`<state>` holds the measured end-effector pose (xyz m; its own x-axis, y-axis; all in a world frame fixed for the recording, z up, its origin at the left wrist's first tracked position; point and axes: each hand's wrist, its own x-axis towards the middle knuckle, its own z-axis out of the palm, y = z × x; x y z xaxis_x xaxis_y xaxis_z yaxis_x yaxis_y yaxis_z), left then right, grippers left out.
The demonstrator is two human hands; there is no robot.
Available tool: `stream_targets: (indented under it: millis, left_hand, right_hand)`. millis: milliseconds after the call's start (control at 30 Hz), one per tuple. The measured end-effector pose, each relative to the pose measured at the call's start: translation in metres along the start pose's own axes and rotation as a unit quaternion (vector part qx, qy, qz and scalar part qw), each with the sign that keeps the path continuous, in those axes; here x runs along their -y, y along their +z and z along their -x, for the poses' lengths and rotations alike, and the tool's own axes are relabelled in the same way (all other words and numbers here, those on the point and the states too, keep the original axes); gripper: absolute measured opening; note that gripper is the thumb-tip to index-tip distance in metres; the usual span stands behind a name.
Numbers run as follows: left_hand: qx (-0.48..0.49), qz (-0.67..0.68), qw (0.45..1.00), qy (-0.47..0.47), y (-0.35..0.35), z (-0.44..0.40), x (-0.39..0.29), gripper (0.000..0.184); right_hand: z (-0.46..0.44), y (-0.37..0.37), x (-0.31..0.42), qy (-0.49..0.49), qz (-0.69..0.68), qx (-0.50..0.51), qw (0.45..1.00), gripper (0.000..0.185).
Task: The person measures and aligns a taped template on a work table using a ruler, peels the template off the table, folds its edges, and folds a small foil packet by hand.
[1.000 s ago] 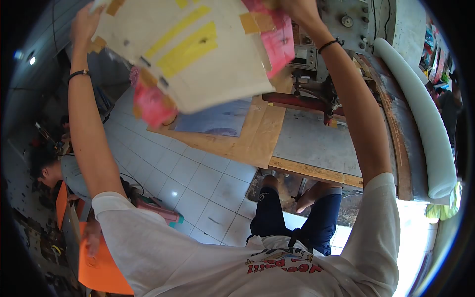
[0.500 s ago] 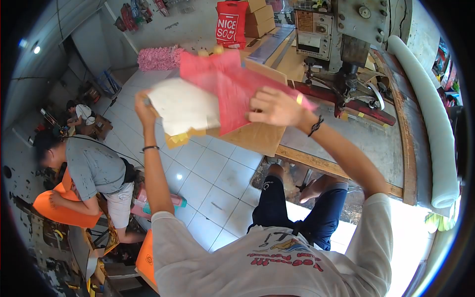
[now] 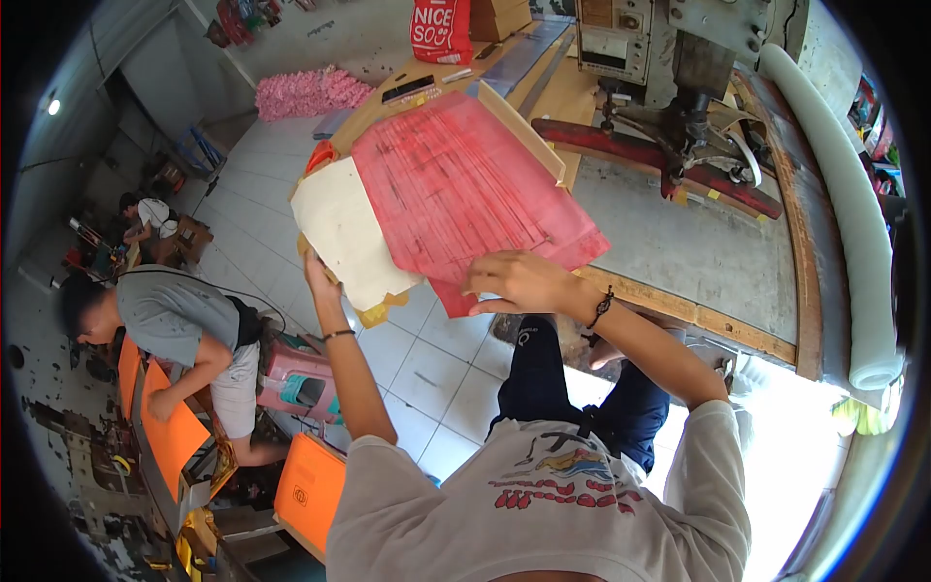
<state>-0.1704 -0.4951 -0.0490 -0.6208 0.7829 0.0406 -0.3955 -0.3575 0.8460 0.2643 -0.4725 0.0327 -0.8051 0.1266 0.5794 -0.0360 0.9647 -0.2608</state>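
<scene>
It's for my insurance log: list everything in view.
Cream board: one, cream, left of centre
Red sheet: one, streaked red, overlapping cream board
Press machine: one, grey, upper right
Foam roll: one, white, right edge
"NICE" bag: one, red, top centre
Phone: one, black, beyond red sheet
Pink bundle: one, pink, upper left
Orange sheets: at least two, orange, lower left
Co-workers: two, greyish and whitish shirts, left
T-shirt: one, white, bottom
Left hand: one, black wristband, gripping cream board's edge
Right hand: one, black bracelet, at red sheet's near edge

I see 1 L hand, 1 R hand, min. 1 red sheet, 1 cream pc., 2 co-workers (from where I'm standing), 1 red bag, 1 wht. roll.
</scene>
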Motion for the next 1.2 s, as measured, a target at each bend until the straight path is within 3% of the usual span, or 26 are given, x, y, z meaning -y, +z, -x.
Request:
stream_targets:
  millis: [100, 200, 300, 367, 467, 667, 767, 867, 1067, 1167, 1200]
  left_hand:
    - [0.04, 0.066, 0.995, -0.067, -0.009, 0.057, 0.025, 0.073]
    - [0.022, 0.268, 0.959, -0.089, 0.003, 0.123, 0.058, 0.087]
    - [0.251, 0.46, 0.85, -0.042, -0.001, 0.154, 0.114, 0.102]
    - [0.066, 0.395, 0.912, -0.093, 0.06, 0.202, 0.113, 0.106]
    - [0.106, 0.208, 0.97, -0.065, 0.104, 0.235, 0.13, 0.083]
    - [0.002, 0.151, 0.982, -0.115, 0.141, 0.245, 0.104, 0.026]
    - [-0.001, 0.244, 0.96, -0.134, 0.137, 0.248, 0.098, 0.028]
    - [-0.019, 0.227, 0.964, -0.138, 0.132, 0.256, 0.096, 0.029]
    - [-0.015, 0.077, 0.993, -0.093, 0.128, 0.271, 0.074, 0.031]
    - [-0.037, -0.001, 0.997, -0.072, 0.124, 0.271, 0.069, 0.029]
    - [-0.08, -0.047, 0.995, -0.026, 0.121, 0.272, 0.075, 0.032]
  right_hand:
    - [0.01, -0.013, 0.006, 0.052, -0.042, -0.007, 0.998, 0.028]
    - [0.032, -0.023, -0.007, 0.147, 0.01, -0.052, 0.988, 0.031]
    - [0.047, -0.032, -0.008, 0.19, 0.073, -0.08, 0.976, 0.033]
    - [0.05, -0.032, -0.004, 0.186, 0.096, -0.074, 0.975, 0.033]
    - [0.049, -0.024, 0.003, 0.185, 0.091, -0.047, 0.977, 0.031]
    - [0.024, -0.007, 0.004, 0.203, 0.007, -0.007, 0.979, 0.026]
    - [0.017, -0.005, 0.004, 0.197, -0.023, -0.017, 0.98, 0.024]
    - [0.016, 0.001, 0.001, 0.161, -0.027, -0.019, 0.986, 0.023]
    - [0.01, 0.003, -0.003, 0.134, -0.012, 0.03, 0.99, 0.027]
    - [0.011, 0.011, -0.016, 0.119, -0.008, 0.02, 0.993, 0.028]
    - [0.011, 0.015, -0.021, 0.112, -0.012, 0.009, 0.994, 0.028]
